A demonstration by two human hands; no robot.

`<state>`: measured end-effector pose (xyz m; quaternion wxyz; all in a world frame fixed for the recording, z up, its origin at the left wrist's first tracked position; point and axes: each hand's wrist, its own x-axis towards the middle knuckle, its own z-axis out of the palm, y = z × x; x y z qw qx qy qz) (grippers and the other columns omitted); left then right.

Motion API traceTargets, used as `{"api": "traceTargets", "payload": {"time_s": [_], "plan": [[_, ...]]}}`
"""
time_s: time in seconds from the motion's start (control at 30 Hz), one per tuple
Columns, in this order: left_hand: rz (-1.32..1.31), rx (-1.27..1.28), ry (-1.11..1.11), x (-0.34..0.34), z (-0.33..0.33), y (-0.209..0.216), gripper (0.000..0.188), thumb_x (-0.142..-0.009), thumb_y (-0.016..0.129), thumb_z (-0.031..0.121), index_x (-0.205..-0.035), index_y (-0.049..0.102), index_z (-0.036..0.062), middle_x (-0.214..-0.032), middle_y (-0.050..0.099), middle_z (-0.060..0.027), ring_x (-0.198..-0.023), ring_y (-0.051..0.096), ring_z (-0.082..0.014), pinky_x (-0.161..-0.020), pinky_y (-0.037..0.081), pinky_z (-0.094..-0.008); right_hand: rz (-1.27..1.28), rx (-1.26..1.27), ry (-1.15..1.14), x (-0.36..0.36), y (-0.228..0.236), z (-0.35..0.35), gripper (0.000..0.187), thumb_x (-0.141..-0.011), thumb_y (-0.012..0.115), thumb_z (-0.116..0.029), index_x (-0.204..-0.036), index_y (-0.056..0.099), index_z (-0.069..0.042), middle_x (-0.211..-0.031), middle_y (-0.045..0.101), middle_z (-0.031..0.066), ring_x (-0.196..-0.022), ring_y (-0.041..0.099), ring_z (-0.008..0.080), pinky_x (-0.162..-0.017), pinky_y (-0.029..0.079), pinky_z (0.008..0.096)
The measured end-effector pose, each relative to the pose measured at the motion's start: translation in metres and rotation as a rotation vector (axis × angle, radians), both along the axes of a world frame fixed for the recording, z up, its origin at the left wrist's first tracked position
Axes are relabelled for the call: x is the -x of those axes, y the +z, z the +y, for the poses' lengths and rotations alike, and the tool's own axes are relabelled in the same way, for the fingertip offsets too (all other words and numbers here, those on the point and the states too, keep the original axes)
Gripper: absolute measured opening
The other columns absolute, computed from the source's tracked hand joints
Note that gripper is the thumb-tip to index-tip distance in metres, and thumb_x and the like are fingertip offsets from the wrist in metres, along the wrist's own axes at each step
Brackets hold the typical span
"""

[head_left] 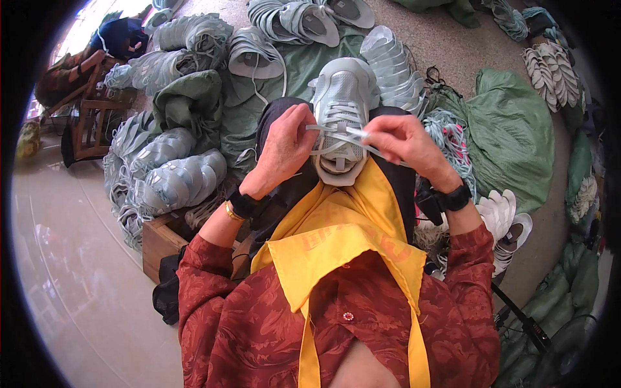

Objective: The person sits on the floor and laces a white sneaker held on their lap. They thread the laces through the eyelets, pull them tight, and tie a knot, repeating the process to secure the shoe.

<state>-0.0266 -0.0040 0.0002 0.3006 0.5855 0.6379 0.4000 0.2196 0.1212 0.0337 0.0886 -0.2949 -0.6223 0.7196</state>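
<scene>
A pale grey-green shoe upper [347,81] rests between my knees, its toe pointing away from me and its tongue end toward me. Laces criss-cross up its front. On the left side of the shoe, my left hand [289,142] pinches one end of the pale shoelace [333,129]. My right hand [402,143] grips the other lace part on the right, close to the eyelets, with a white tip showing at its fingers. Between both hands the lace runs across the throat of the shoe. A yellow apron [349,226] covers my lap below it.
Stacked shoe uppers [181,174] lie left, with more rows at the back. Green cloth sacks [511,136] stand on the right beside a bundle of loose laces [446,136]. A wooden box [162,249] sits by my left forearm, and a wooden chair [94,123] stands farther left.
</scene>
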Motion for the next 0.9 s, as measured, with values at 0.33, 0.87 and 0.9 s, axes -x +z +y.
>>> {"api": "traceTargets", "payload": {"time_s": [0.33,0.87,0.9], "plan": [[-0.092,0.068,-0.010,0.008,-0.009,-0.004,0.010,-0.096,0.059,-0.007,-0.098,0.052,-0.0006,-0.097,0.062,-0.0050,-0.083,0.059,-0.0099,-0.074,0.050,-0.0252,-0.051,-0.084,-0.205,-0.029,-0.020,-0.003,0.022,-0.094,0.074,-0.006,-0.114,0.066,-0.003,-0.089,0.067,-0.0024,-0.074,0.061,0.0014,-0.061,0.048,0.0174],[0.052,0.022,-0.019,-0.002,-0.042,0.018,0.023,-0.088,0.074,-0.003,-0.098,0.054,-0.0005,-0.091,0.063,-0.0086,-0.080,0.068,-0.0166,-0.072,0.057,-0.0289,-0.156,-0.679,-0.200,-0.025,-0.020,-0.049,0.026,-0.088,0.078,-0.003,-0.113,0.074,-0.001,-0.084,0.074,0.0077,-0.053,0.062,0.0090,-0.052,0.048,0.0238],[0.065,0.028,-0.037,-0.002,-0.042,0.019,0.022,-0.088,0.074,-0.003,-0.097,0.054,-0.0004,-0.088,0.062,-0.0086,-0.077,0.067,-0.0169,-0.069,0.055,-0.0288,-0.168,-0.680,-0.182,-0.023,-0.020,-0.049,0.025,-0.087,0.078,-0.004,-0.112,0.073,0.000,-0.087,0.074,0.0103,-0.056,0.063,0.0136,-0.054,0.049,0.0271]]}}
